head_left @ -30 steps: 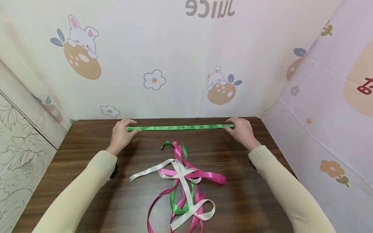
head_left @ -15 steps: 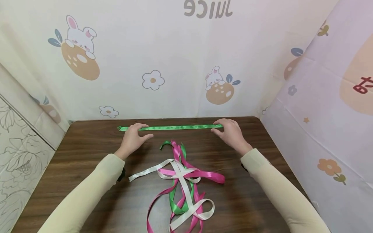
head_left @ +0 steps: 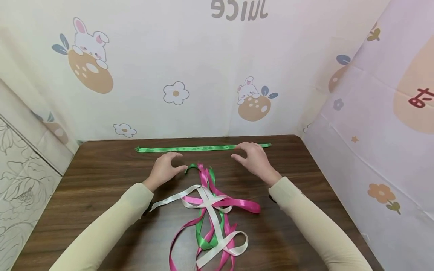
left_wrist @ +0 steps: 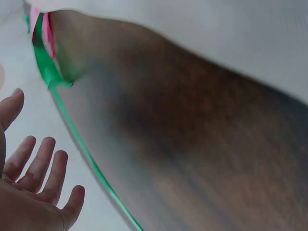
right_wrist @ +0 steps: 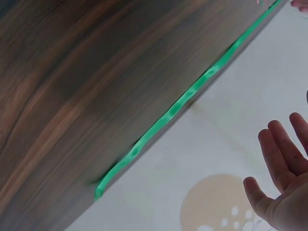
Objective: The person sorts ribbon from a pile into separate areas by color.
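A green ribbon [head_left: 200, 148] lies stretched out straight along the far edge of the table. My left hand [head_left: 164, 170] hovers between that strip and the tangled pile, fingers relaxed and holding nothing; the left wrist view shows its spread fingers [left_wrist: 41, 166]. My right hand [head_left: 253, 158] is above the table just in front of the strip's right part, hiding a short stretch of it in the head view. Nothing is between its fingers. Pink ribbons [head_left: 245, 205], white ribbon [head_left: 211, 210] and more green ribbon [head_left: 206, 244] lie loosely crossed in the middle of the table.
The brown wooden table [head_left: 101, 180] meets a printed cloth backdrop [head_left: 203, 56] along its far edge. Another printed cloth [head_left: 390, 124] hangs on the right side, and a flower-patterned panel [head_left: 27, 195] stands at the left.
Both hands have let go of the straight green ribbon's ends and moved inward and nearer the pile. The straight ribbon stays in place at the far edge.
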A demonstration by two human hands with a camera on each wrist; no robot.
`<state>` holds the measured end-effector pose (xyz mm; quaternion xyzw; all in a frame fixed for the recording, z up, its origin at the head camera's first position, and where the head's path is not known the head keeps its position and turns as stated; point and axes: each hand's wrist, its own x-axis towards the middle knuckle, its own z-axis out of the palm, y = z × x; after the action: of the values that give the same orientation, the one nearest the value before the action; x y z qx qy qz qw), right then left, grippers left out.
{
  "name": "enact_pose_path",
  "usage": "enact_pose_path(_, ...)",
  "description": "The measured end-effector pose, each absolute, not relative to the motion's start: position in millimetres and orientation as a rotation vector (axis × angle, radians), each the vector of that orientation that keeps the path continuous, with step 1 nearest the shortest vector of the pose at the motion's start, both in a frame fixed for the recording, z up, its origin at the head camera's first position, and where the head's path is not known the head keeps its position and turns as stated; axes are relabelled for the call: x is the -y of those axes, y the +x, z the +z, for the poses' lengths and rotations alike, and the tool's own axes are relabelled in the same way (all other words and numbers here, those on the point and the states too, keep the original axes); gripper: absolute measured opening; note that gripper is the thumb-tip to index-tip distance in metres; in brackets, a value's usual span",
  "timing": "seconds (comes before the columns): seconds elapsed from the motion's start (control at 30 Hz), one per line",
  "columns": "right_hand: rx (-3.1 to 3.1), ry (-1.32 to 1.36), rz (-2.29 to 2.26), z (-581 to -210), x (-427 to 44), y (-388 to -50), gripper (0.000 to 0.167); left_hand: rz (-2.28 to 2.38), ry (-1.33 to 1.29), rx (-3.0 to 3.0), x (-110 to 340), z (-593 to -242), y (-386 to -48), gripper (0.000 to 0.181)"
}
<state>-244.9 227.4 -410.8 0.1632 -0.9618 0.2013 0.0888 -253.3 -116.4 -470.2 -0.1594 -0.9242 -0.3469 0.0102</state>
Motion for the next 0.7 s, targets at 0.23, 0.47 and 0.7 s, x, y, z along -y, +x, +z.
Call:
enact_pose_path(0.23,2.878,0.557,0.588,-412,-207,-242,0.036,-1.052,-0.531,2.94,105,-479,-251,0.051)
enact_pose_path(0.47,2.889,0.627,0.563,-411,-188,-240,0.033,-1.023,-0.556,2.966,94,-487,-254,0.047)
enact_pose_path(0.7,2.916,0.633,0.563,-416,-175,-242,0.034,-0.983,-0.556,2.95,89,-489,-255,0.032)
